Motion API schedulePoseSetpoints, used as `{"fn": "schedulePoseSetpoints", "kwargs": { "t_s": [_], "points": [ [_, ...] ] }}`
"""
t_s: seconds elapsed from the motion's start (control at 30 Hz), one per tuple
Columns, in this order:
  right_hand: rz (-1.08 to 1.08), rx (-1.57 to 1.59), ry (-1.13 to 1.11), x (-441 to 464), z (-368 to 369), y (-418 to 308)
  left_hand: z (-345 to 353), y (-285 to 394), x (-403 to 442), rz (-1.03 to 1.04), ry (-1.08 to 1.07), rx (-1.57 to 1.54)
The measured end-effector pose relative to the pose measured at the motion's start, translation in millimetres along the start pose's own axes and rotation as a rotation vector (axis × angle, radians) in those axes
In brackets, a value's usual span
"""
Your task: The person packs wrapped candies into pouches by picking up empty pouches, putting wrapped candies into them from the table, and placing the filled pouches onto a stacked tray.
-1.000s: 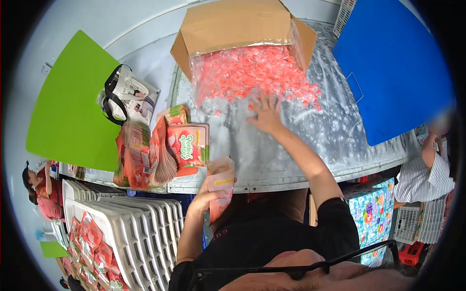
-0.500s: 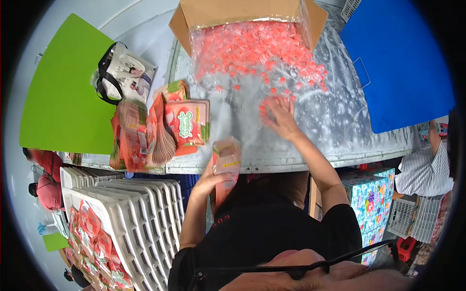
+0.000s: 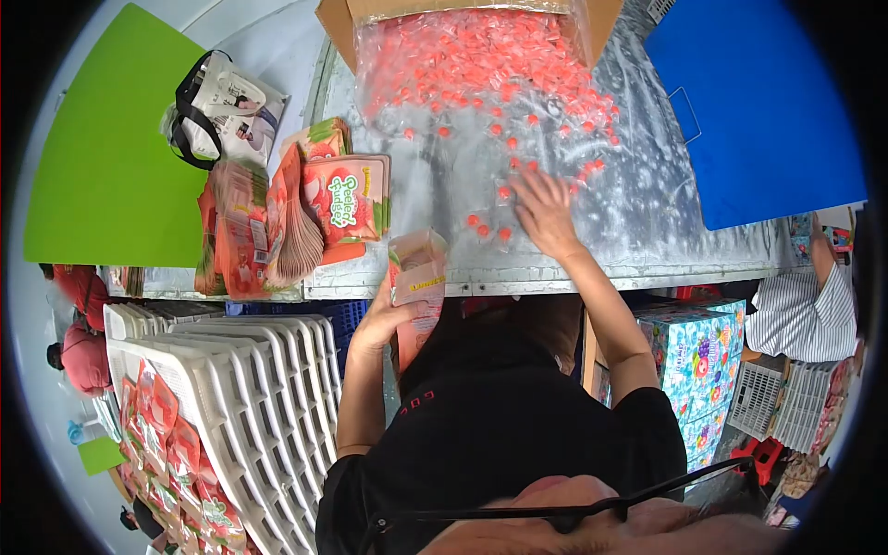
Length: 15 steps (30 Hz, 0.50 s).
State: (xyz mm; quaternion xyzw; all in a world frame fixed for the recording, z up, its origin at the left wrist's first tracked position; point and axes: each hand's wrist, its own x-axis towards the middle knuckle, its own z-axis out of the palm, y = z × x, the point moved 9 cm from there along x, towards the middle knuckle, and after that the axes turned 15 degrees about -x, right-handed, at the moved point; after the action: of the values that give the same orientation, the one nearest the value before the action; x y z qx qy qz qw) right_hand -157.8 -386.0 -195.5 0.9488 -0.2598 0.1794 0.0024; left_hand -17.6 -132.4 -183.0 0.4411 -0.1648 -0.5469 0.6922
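My left hand (image 3: 381,321) is wrapped round an open pink candy pouch (image 3: 419,280), held upright at the table's front edge. How much is inside the pouch I cannot tell. Fingers spread, my right hand (image 3: 548,217) is palm down on the metal table (image 3: 638,199) among loose, clear-wrapped red candies (image 3: 504,234). Several of these lie just left of it and others past its fingertips. Farther back, a large heap of the same candies (image 3: 490,60) spills from a plastic-lined cardboard box (image 3: 610,32).
Left of the pouch sit stacks of printed pouches (image 3: 347,199) and a white bag with black straps (image 3: 242,111). A green board (image 3: 102,148) and a blue board (image 3: 758,111) flank the table. White crates (image 3: 259,398) stand below left, printed cartons (image 3: 694,361) below right. Other people work at both sides.
My right hand has opened wider, and several candies now lie nearer the table's front edge, left of it. My left hand keeps its hold on the pouch. The whole view has shifted slightly.
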Motion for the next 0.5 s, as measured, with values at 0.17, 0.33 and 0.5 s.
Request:
{"fn": "schedulePoseSetpoints", "kwargs": {
  "t_s": [0.17,0.33,0.5],
  "points": [
    [-0.106,0.140,-0.139,3.0,31.4,-17.5,-5.3,-2.1,-5.8,-0.051,-0.049,-0.055],
    [-0.091,0.145,-0.130,-2.0,21.7,-27.3,3.1,10.0,-6.1,-0.022,-0.097,-0.091],
    [-0.250,0.016,-0.078,-2.7,17.1,-74.1,1.3,6.3,-1.3,-0.004,-0.076,-0.031]
  ]
}}
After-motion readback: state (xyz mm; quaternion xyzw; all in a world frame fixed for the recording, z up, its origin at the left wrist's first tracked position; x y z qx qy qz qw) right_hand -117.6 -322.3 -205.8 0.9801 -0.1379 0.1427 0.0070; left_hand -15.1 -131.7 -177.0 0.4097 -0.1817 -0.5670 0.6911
